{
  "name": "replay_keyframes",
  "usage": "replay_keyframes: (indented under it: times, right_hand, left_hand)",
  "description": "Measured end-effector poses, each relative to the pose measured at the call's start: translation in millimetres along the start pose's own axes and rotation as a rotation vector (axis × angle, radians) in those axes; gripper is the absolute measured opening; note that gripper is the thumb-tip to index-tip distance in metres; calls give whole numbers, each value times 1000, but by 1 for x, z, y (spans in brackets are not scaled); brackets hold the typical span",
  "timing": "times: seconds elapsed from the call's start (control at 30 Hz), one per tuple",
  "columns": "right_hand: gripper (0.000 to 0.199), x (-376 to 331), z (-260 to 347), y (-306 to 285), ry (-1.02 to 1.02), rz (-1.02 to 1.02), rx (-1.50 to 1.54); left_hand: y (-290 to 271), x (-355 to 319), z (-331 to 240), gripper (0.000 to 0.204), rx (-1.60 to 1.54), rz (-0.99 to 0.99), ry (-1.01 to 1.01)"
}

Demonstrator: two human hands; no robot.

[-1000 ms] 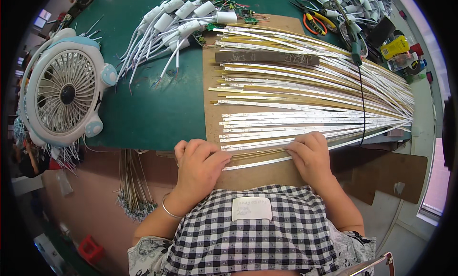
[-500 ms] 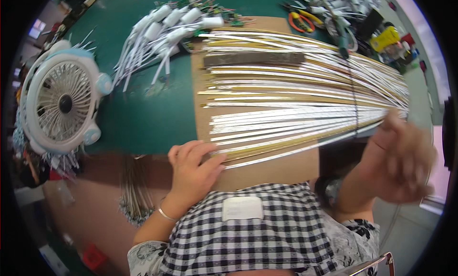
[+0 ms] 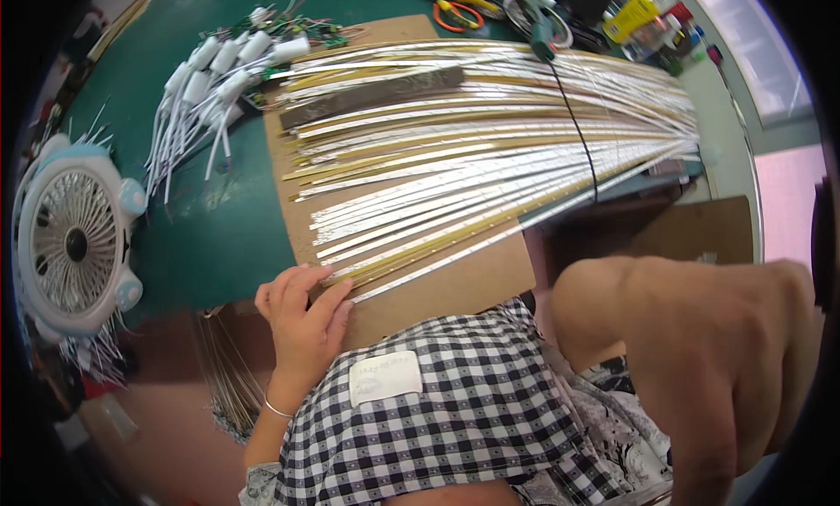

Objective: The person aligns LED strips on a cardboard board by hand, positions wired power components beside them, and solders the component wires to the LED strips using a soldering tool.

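Note:
Long, narrow LED strips (image 3: 437, 184), white and yellow, lie fanned out on a brown board (image 3: 472, 287). Their left ends spread apart, while the right ends bunch together. My left hand (image 3: 297, 318) rests at the board's near left corner, fingers apart, fingertips touching the ends of the nearest strips. My right hand (image 3: 700, 340) is raised off the strips, very close to the camera at the right, and looks large. Its fingers are curled in, and whatever they may hold is hidden. A dark flat bar (image 3: 372, 96) lies across the strips near their far left ends.
A white and blue fan (image 3: 74, 243) stands at the left. White cylindrical parts with wires (image 3: 210, 73) are heaped on the green table (image 3: 210, 252). Orange-handled pliers (image 3: 457, 16), a green-handled tool with a black cord (image 3: 542, 46) and a yellow bottle (image 3: 632, 17) sit at the back.
My right hand has come up from beside the strips' right ends, nearer the camera, its fingers now curled. My left hand stays at the strip ends. The whole view has shifted.

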State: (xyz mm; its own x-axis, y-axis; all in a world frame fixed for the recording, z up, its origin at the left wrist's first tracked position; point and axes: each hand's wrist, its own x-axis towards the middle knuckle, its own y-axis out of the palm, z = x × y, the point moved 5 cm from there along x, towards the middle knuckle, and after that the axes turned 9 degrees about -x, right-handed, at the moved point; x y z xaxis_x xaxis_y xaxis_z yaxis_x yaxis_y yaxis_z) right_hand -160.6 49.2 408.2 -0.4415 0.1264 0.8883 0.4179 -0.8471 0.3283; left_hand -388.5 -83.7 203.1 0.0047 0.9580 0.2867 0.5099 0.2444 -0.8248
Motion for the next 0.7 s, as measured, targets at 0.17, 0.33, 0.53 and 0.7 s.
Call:
replay_keyframes:
  times: [0.17, 0.33, 0.53, 0.7]
  right_hand:
    - [12, -12, 14, -13, 147, -333, 98]
    - [10, -37, 44, -22, 47, -375, -83]
    - [7, -53, -2, -20, -294, -392, -472]
    - [9, -39, -33, -9, -23, -413, -1380]
  left_hand:
    - [12, 7, -6, 25, 2, 41, 4]
    - [27, 16, -22, 26, 31, 18, -19]
    - [1, -8, 8, 25, -4, 11, -28]
    - [-15, -20, 24, 26, -61, 18, -73]
